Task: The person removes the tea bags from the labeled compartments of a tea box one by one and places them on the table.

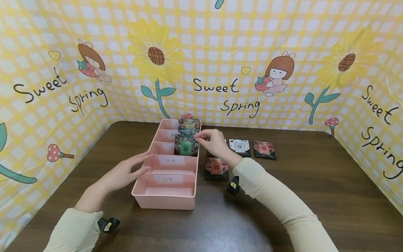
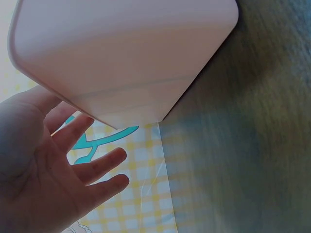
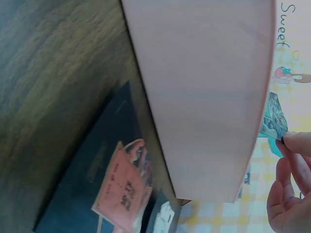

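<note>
A long pink divided box stands on the table with paper labels on its dividers. My right hand pinches the upper right corner of a green-labelled tea sachet between thumb and index finger. This sachet stands upright, its lower part inside a middle compartment of the box. In the right wrist view the sachet shows above the box's side wall. Behind it, more dark sachets fill the far compartments. My left hand is at the box's left rim, its fingers spread and relaxed.
Right of the box lie a red-labelled sachet, a white sachet and another red one. One more is mostly hidden behind my right hand. A checked cloth hangs around the wooden table.
</note>
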The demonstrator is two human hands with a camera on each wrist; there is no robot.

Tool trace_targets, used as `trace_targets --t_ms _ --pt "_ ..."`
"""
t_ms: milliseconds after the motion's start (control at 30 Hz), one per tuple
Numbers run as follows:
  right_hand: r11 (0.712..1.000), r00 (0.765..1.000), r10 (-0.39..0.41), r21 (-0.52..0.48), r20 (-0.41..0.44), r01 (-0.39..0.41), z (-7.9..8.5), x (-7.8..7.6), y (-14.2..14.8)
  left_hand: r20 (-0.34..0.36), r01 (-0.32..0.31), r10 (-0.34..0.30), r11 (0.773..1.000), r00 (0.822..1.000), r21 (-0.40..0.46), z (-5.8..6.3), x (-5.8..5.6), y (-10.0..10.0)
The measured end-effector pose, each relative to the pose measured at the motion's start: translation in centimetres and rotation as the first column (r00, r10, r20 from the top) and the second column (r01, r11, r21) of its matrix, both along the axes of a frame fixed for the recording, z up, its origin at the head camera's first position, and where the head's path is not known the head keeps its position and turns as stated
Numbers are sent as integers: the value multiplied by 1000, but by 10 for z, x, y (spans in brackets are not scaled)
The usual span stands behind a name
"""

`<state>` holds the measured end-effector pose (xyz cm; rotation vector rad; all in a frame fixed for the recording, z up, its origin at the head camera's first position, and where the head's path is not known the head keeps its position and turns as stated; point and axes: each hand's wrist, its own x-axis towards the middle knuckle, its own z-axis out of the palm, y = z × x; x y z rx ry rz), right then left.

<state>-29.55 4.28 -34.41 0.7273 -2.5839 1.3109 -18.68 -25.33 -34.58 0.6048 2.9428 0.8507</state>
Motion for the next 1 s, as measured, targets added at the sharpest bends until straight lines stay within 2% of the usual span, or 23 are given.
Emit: trace_targets --t_ms 200,467,1000 --pt "999 1000 4 -47 18 -3 10 2 4 -1 1 -1 1000 1000 -1 0 1 0" --pt "992 999 26 -122 -19 -28 26 3 14 -1 6 -6 1000 1000 4 1 1 1" --pt "992 1000 12 -123 -3 -13 43 13 30 3 11 -11 1000 1000 6 2 1 1"
